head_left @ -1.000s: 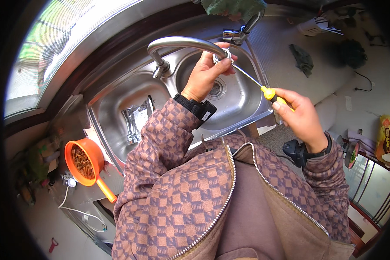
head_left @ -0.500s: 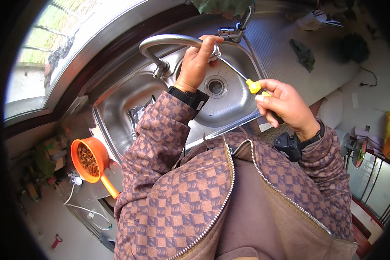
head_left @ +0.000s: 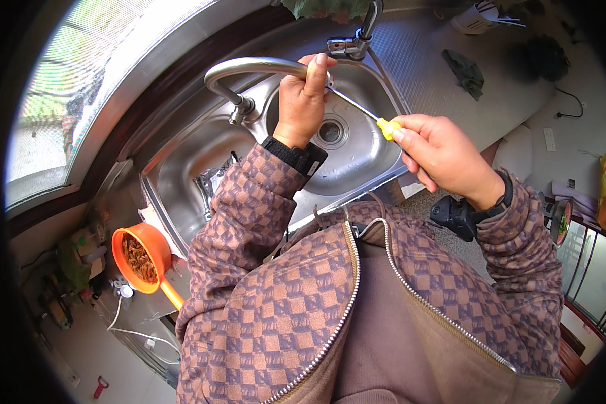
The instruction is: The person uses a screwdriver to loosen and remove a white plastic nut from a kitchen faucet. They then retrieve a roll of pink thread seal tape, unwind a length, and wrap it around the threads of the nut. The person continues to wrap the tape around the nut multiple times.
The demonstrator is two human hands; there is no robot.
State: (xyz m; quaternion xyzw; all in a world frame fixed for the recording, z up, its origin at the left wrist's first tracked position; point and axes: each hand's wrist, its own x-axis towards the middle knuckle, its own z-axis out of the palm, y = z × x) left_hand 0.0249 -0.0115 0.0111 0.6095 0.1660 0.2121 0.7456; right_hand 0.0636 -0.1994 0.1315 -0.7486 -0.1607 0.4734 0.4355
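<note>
My left hand (head_left: 301, 101) is closed round one end of a curved steel faucet spout (head_left: 249, 65), above the right bowl of a steel double sink (head_left: 367, 158). From the right, my right hand (head_left: 441, 151) grips a screwdriver (head_left: 388, 128) by its handle, whose yellow collar shows in front of my thumb. Its thin metal shaft slants up and left to the spout end beside my left fingers. My fingers mostly cover that end, so I cannot tell exactly what the tip touches. Below the screwdriver shaft lies the round drain (head_left: 332, 132).
A second chrome tap (head_left: 347, 46) stands at the far side. A dark cloth (head_left: 463, 73) and a white utensil holder (head_left: 475, 19) are on the counter. Dark packaging lies in the left bowl. An orange handled scoop (head_left: 156, 249) with brown shreds stands left of the sink.
My right hand has slid forward along the screwdriver, hiding the dark part of its handle. The chrome piece at the spout end is more covered. The view has shifted slightly.
</note>
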